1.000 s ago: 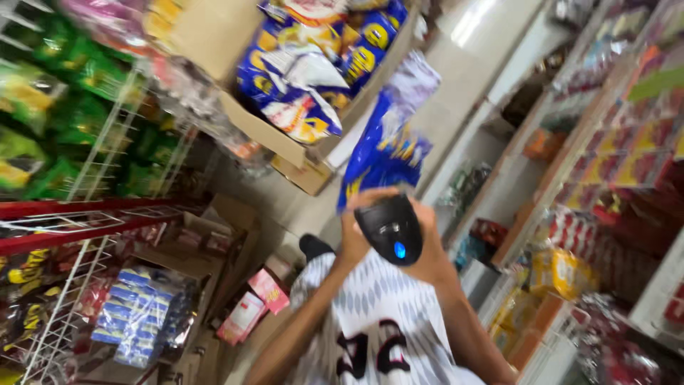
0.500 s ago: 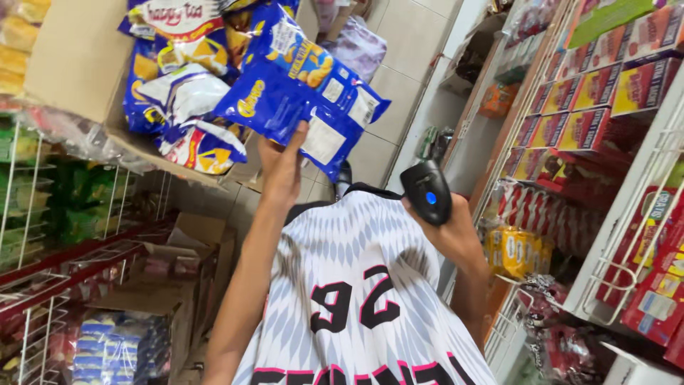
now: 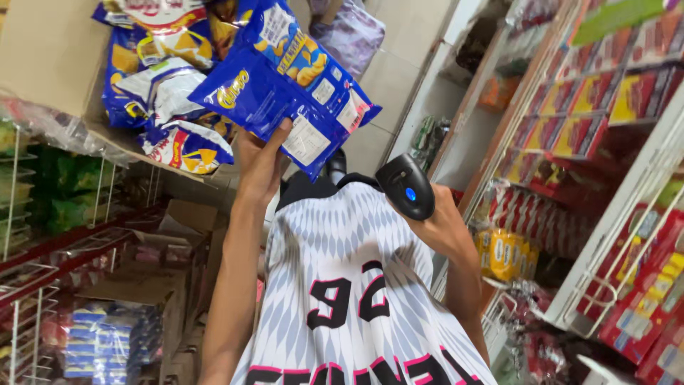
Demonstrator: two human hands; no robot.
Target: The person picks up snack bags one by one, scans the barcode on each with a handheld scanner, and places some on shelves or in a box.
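We hold our left hand up with its fingers closed on the lower edge of two blue snack bags, which overlap and hang tilted just in front of a cardboard box; the box sits on a wire shelf at upper left and is filled with more blue and yellow snack bags, some spilling over its open front edge. Our right hand is wrapped around the grip of a black scanner, fingers closed on it, its head with a small blue light turned toward the bags we lift, near them but not touching. Below both arms spreads our white patterned jersey with black and pink figures. At lower left an open carton on the floor holds stacked blue and white packs. To the right a rack carries rows of red and yellow packets hung in strips, and lower down a clear bag of yellow packs rests against it. Green packets fill the wire shelf under the box, behind a clear plastic sheet. A purple-tinted plastic bag lies on the pale tiled floor beyond the lifted bags
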